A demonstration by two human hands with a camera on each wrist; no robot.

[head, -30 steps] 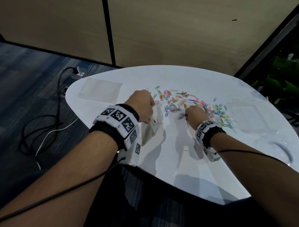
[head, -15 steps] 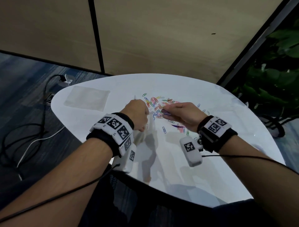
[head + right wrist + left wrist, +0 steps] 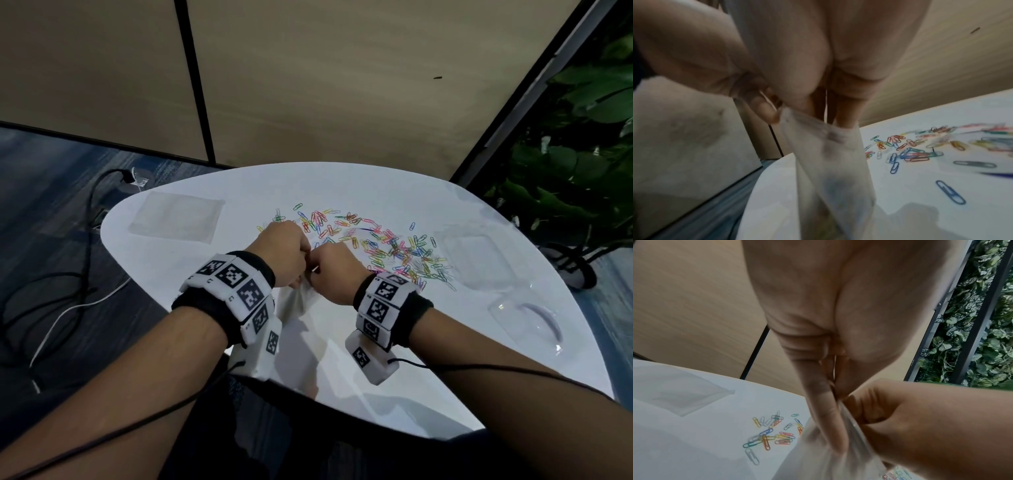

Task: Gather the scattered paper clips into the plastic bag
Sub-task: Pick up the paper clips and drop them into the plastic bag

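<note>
While the left hand pinches the plastic bag mouth, the right hand's curled grip reaches inside it.

Clear plastic bag is hanging upright, mouth up; coloured paper clips are lying scattered just beyond it.

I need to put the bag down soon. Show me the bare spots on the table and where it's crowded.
Bare white table: the near stretch between the two wrists and the front edge, and the strip between the flat plastic bag and the left hand. Crowded: the paper clips beyond the right hand, running right to clear packaging.
</note>
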